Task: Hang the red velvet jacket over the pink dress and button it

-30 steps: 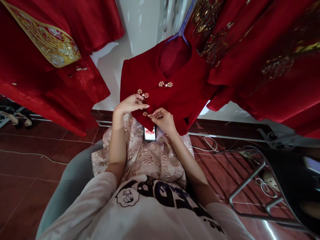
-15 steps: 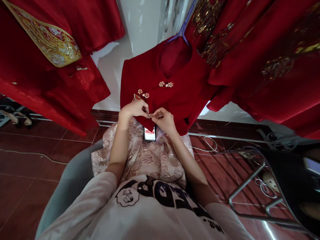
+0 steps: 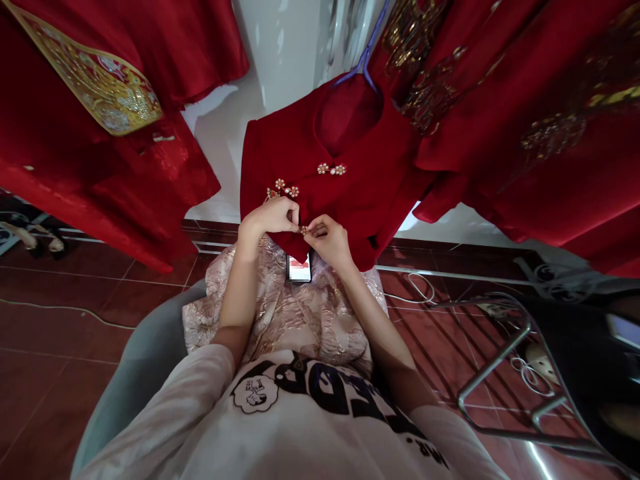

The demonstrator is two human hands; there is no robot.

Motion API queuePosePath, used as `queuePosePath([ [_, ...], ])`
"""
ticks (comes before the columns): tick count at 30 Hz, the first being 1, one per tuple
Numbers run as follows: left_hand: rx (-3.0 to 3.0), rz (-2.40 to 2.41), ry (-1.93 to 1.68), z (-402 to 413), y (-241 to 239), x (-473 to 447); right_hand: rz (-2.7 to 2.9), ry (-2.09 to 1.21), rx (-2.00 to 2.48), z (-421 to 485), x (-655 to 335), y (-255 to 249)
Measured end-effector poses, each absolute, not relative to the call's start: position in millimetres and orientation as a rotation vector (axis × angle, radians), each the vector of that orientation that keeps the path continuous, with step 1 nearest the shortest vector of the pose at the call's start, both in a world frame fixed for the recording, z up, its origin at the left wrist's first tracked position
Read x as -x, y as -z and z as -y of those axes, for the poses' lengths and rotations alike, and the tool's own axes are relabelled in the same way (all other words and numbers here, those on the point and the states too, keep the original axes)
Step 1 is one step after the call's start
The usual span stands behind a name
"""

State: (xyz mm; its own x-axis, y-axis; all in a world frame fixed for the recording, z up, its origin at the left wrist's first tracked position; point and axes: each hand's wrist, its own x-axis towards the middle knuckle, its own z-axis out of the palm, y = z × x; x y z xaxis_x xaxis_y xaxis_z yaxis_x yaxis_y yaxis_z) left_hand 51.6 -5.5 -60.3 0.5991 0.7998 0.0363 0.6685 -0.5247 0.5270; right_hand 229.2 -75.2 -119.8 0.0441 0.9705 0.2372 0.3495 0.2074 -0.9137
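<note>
The beaded flower clasp, between the hands near the lower edge of the red jacket, is best worked with light fingertip pressure, the cloth kept flat so that the beads are not strained. The clasp is pinched by the right hand; the left hand is curled beside it, its grip hidden.
</note>
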Motion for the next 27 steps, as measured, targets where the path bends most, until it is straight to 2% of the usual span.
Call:
queuePosePath([
  [6,-2.009,-1.067,-0.523,-2,69,-42,1.459,-0.796,1.294,77,-232,113],
  [14,-1.294,-1.136,-1.005,-16,78,-42,1.454,-0.808,1.275,76,-231,114],
  [27,-1.142,-1.157,-1.117,-16,77,-53,1.487,-0.803,1.269,75,-230,119],
])
